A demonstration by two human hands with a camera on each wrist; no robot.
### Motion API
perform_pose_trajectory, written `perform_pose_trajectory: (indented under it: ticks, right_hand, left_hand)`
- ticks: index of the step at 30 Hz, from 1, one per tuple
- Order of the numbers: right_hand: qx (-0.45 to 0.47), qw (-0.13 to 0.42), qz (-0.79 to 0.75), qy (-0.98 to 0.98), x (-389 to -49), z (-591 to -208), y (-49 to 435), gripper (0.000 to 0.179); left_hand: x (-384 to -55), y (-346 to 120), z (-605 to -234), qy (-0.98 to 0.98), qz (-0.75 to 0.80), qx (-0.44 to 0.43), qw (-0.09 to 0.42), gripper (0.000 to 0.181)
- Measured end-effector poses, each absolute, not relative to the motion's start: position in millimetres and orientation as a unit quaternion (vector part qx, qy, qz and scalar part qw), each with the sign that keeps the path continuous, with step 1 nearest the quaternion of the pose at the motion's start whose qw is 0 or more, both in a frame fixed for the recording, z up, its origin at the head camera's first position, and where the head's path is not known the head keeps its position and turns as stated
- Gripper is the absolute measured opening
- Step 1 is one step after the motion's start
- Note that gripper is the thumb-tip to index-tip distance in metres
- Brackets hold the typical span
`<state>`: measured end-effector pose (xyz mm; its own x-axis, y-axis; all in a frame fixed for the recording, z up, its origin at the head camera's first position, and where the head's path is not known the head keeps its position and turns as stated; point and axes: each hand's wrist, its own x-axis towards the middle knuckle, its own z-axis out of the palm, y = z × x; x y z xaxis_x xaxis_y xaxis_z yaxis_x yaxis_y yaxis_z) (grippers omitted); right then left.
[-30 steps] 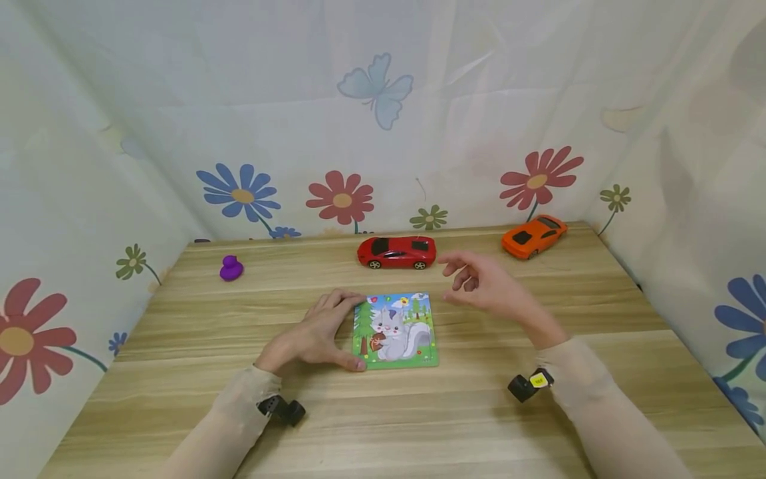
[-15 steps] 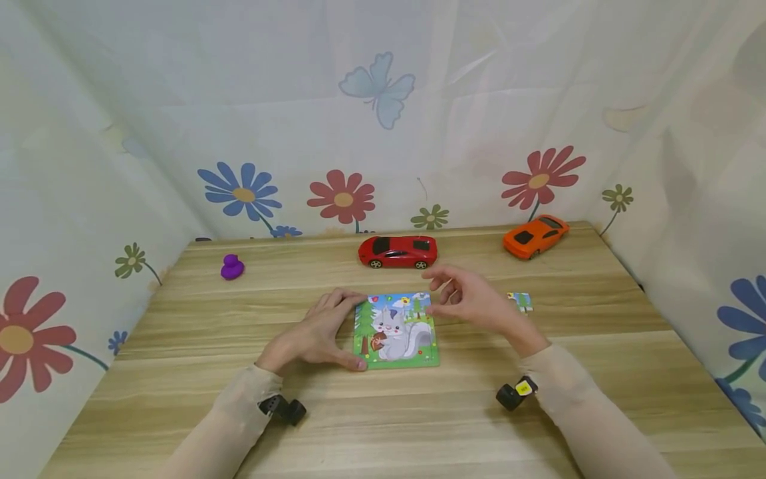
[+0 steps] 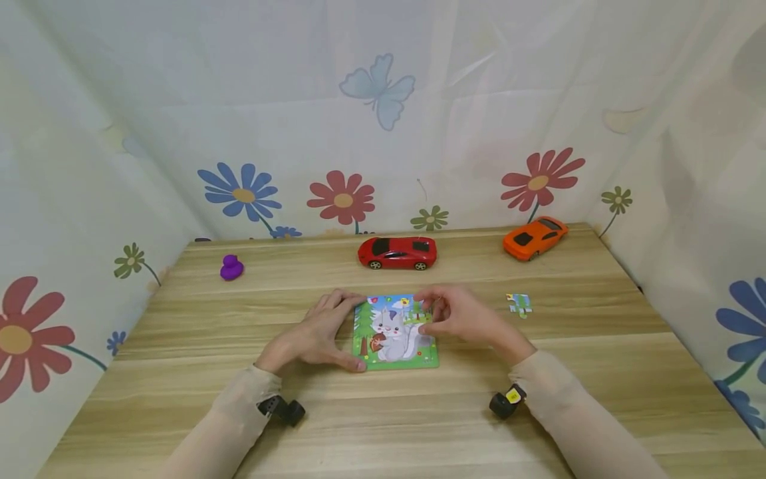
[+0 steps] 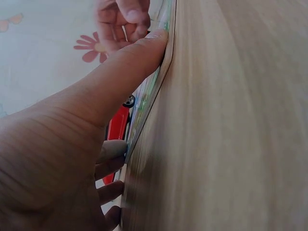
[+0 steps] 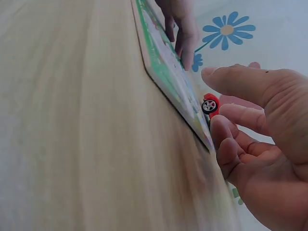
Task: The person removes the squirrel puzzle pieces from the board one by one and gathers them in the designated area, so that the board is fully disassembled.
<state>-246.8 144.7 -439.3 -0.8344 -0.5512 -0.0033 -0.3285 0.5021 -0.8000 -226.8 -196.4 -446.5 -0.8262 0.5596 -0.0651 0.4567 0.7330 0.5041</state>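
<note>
A square jigsaw puzzle (image 3: 391, 332) showing a grey squirrel with a nut lies flat on the table. My left hand (image 3: 317, 332) holds its left side, thumb at the near corner and fingers at the far one. In the left wrist view that thumb (image 4: 151, 41) lies on the puzzle's edge. Over the puzzle's right part is my right hand (image 3: 457, 313), fingers loosely bent. The right wrist view shows a gap between its thumb (image 5: 236, 82) and fingers, with nothing held. A loose jigsaw piece (image 3: 522, 305) with a green tree lies to the right.
Behind the puzzle stands a red toy car (image 3: 397, 253). An orange toy car (image 3: 535, 238) is at the back right, and a purple rubber duck (image 3: 231, 267) at the back left. A flower-printed curtain (image 3: 383, 153) encloses the wooden table (image 3: 383, 426).
My right hand has moved left and nearer, from beside the red car to over the puzzle's right part, uncovering the loose piece. My left hand has stayed in place.
</note>
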Motion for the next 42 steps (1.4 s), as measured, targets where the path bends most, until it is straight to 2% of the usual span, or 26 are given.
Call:
perform_pose_trajectory:
  ticks: [18, 31, 42]
  right_hand:
    - [-0.291, 0.116, -0.372, 0.874, -240.4, -447.2, 138.0, 0.051]
    - [-0.306, 0.128, -0.365, 0.870, -239.3, -446.6, 139.2, 0.040]
    - [-0.301, 0.131, -0.377, 0.866, -238.9, -446.4, 139.5, 0.041]
  left_hand:
    - [-228.1, -196.6, -447.3, 0.926, 0.236, 0.273, 0.111, 0.128]
    - [-226.9, -196.2, -446.5, 0.924, 0.242, 0.276, 0.109, 0.128]
    - [-226.2, -195.7, -445.5, 0.923, 0.247, 0.274, 0.111, 0.128]
